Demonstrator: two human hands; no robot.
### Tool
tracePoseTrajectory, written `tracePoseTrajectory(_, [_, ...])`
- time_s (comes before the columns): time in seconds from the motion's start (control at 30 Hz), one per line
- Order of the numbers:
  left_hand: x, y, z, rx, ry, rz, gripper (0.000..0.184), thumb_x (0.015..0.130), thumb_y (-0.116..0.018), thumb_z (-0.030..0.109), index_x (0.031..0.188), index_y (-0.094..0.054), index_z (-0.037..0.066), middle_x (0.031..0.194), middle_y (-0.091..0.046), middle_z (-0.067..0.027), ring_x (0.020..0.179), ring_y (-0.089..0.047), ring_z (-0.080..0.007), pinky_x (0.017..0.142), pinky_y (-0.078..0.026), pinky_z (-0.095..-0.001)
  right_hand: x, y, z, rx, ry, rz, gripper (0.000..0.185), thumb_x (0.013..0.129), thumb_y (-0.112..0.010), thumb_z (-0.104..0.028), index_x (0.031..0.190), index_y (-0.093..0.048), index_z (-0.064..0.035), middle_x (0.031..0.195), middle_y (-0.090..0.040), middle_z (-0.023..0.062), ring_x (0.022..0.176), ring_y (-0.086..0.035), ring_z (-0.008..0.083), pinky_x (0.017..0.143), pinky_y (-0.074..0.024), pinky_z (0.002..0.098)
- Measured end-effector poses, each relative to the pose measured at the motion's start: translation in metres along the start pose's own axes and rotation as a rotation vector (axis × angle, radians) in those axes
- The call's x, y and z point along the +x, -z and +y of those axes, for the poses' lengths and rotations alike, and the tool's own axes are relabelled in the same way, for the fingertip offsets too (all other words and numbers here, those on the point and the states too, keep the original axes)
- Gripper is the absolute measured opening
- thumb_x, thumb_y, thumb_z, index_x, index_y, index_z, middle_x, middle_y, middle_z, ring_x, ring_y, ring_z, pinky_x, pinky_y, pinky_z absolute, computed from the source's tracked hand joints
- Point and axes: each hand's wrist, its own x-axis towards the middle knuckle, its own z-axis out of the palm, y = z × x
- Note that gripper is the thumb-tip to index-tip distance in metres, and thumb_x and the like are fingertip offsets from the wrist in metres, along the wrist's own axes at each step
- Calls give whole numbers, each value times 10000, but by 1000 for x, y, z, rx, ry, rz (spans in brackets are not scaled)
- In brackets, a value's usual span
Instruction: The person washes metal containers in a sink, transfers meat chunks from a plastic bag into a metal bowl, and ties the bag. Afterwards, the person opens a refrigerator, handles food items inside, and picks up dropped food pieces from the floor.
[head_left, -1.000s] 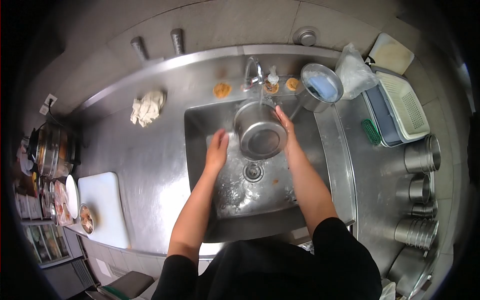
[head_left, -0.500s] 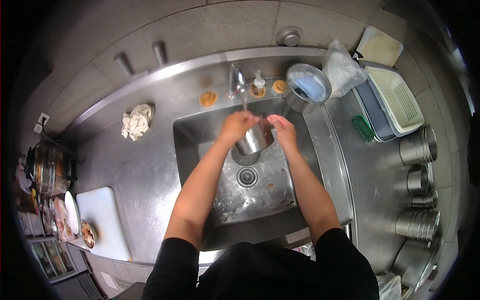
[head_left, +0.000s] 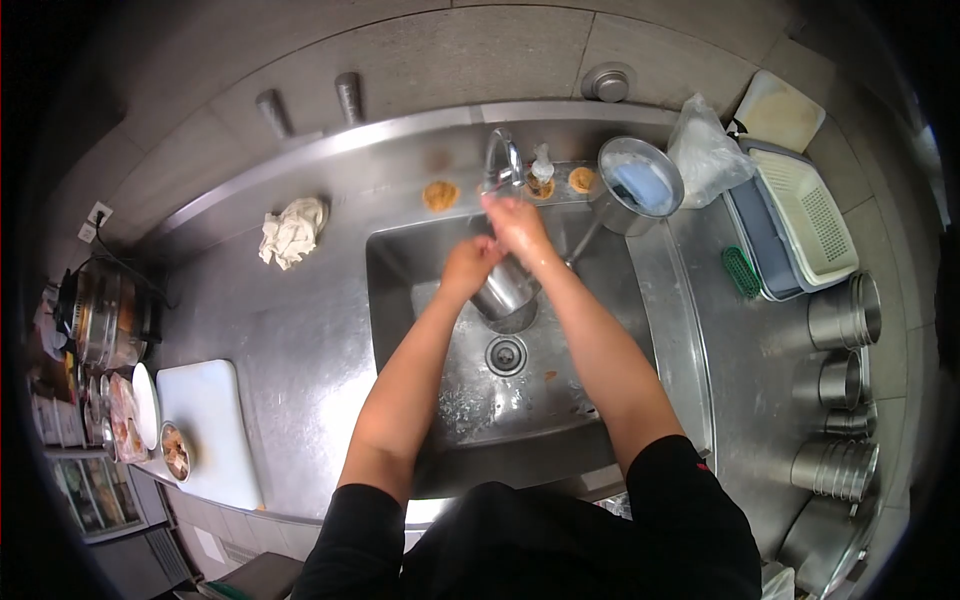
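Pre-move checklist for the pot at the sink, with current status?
1. Metal pot over the sink: ok.
2. Left hand gripping the pot securely: cannot tell, blurred near the rim.
3. Right hand clear of the faucet: not ok, it's right by the spout.
4. Drain unobstructed by the pot: ok.
5. White cloth outside the sink: ok, on the left counter.
6. Pot empty: cannot tell, hands hide the opening.

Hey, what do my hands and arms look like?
Your left hand and right hand are ungloved. Black sleeves end above the elbows, the right one bearing a small red mark. No watch shows; the fingers are too blurred to rule out rings.
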Motion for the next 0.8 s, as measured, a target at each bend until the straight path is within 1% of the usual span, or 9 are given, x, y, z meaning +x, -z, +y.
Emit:
tracePoseTrajectory(0.13, [5,-3,-1,-81,-11,93,235,912,-690,263,875,-685,31,712,-652,2,652,-553,-86,626,-450,-273,-21,30,19,570,-221,-294,315,963,-599,-319,920,-608,-8,753,-639,96,661,-662,224,573,-541,322])
tracePoseTrajectory(0.17, [4,0,1,-65,2,90,268,915,-682,301,852,-664,42,673,-625,-22,619,-543,-112,600,-447,-299,-31,44,17,458,-293,-216,291,988,-553,-278,996,-583,10,863,-663,142,766,-697,250,654,-587,355])
tracePoseTrajectory(0.27, [-4,5,1,-7,-18,79,296,919,-676,332,837,-645,49,630,-582,-35,579,-509,-128,561,-436,-322,-17,90,65,222,-239,-11,300,986,-563,-288,1008,-586,10,920,-674,174,829,-703,265,702,-593,364])
tracePoseTrajectory(0.4, [-3,2,6,-141,8,47,308,913,-681,353,870,-657,49,632,-580,-28,577,-506,-113,558,-435,-301,-40,100,55,326,-181,73,303,984,-564,-270,1035,-591,27,977,-685,200,857,-705,288,751,-594,406])
tracePoseTrajectory(0.47, [1,-4,7,-37,-13,39,265,924,-695,282,891,-688,20,696,-610,41,648,-502,-52,600,-420,-243,-54,88,45,586,-218,-98,310,994,-553,-267,1037,-588,38,982,-685,202,859,-706,281,763,-595,383])
tracePoseTrajectory(0.53, [-2,-8,16,-36,-37,48,264,923,-696,283,889,-688,21,692,-610,38,642,-504,-55,594,-420,-246,-56,78,44,571,-191,-37,285,1000,-530,-223,1043,-586,53,960,-679,195,851,-703,284,753,-589,367])
tracePoseTrajectory(0.6, [-5,-8,22,-32,-61,52,264,922,-696,284,887,-687,21,688,-610,34,636,-505,-58,589,-420,-249,-47,78,54,435,-73,152,264,983,-557,-193,1072,-596,52,983,-679,192,868,-698,282,770,-583,357])
tracePoseTrajectory(0.73, [-4,-3,24,-9,-41,96,278,917,-700,292,874,-688,18,662,-603,19,603,-499,-66,565,-420,-262,-52,77,58,288,-17,85,247,929,-631,-183,1085,-628,8,999,-677,154,871,-690,254,783,-563,342])
tracePoseTrajectory(0.8, [-2,-2,23,14,-78,142,285,915,-702,296,869,-688,16,654,-601,14,595,-498,-69,560,-422,-266,-63,69,55,-492,321,89,248,866,-696,-186,1073,-666,-53,988,-662,102,864,-672,223,794,-539,334])
